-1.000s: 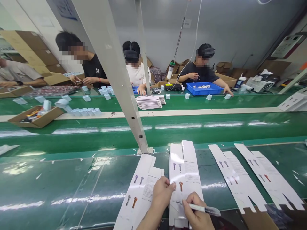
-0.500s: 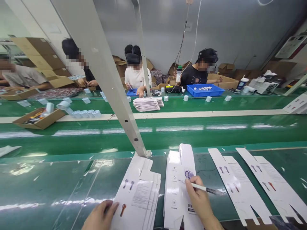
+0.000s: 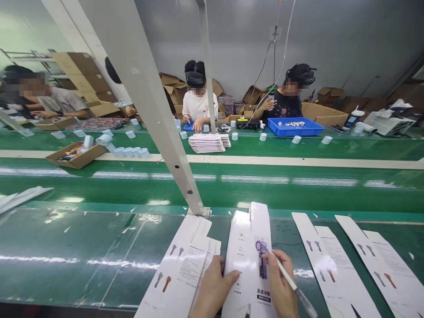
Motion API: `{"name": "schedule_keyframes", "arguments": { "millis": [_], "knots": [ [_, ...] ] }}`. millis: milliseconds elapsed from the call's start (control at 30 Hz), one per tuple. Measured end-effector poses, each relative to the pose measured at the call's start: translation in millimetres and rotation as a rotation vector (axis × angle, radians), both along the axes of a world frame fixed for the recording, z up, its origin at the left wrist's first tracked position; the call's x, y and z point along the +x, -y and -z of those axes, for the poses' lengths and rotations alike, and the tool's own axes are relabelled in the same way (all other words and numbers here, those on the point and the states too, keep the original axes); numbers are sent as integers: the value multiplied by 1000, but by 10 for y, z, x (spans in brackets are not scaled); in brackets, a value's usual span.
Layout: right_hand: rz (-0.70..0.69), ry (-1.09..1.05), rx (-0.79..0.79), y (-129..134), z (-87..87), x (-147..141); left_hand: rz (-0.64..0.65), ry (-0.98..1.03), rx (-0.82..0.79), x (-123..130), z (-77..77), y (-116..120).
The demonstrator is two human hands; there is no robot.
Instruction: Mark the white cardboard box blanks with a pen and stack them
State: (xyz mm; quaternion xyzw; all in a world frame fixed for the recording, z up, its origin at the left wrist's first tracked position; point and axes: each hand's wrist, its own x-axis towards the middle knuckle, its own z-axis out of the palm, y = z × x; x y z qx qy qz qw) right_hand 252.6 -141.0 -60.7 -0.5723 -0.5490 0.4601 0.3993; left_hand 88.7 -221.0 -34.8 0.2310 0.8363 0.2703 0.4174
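My left hand [image 3: 212, 289] lies over the gap between two stacks of flat white cartons, its thumb stretched onto the middle stack [image 3: 241, 247] and its fingers apart. In my right hand [image 3: 281, 280] is a slim white pen [image 3: 287, 274] with a clear rear end, slanting down to the right. The fingers pinch it over the right side of that middle stack, beside a printed purple handheld fan. To the left, the other carton stack [image 3: 180, 265] is fanned out, with small fan pictures and text on top. The pen's tip is hidden by my fingers.
Two flat cartons [image 3: 326, 260] [image 3: 377, 260] lie at the right. A slanted metal post [image 3: 165, 132] meets the bench ahead. Across the green conveyor [image 3: 251, 187] are co-workers, a blue tray [image 3: 294, 129], a paper stack [image 3: 207, 143], pale cups and an open cardboard box [image 3: 79, 161].
My left hand has moved right, from the left carton stack to the middle stack's edge. My right hand has shifted slightly down and right, the pen now tilting more steeply. The camera view has turned left.
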Motion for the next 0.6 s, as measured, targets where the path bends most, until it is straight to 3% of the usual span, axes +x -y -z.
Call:
{"name": "schedule_keyframes", "arguments": {
  "millis": [133,233,267,333,433,500,600],
  "knots": [
    [84,-50,-23,-10,155,39,-70,229,-56,37,-145,-120],
    [211,-149,3,-81,127,70,-83,389,30,136,-348,-199],
    [259,-220,8,-126,70,101,-55,334,57,167,-444,-217],
    [382,-408,22,-241,-95,205,52,42,61,227,-664,-244],
    [534,-589,42,-425,-301,452,245,-421,-62,371,-928,-302],
    [547,-561,25,-506,-299,630,343,-506,-141,550,-949,-371],
    [421,-435,43,-522,-105,814,412,-488,-105,935,-732,-522]
  ]
}}
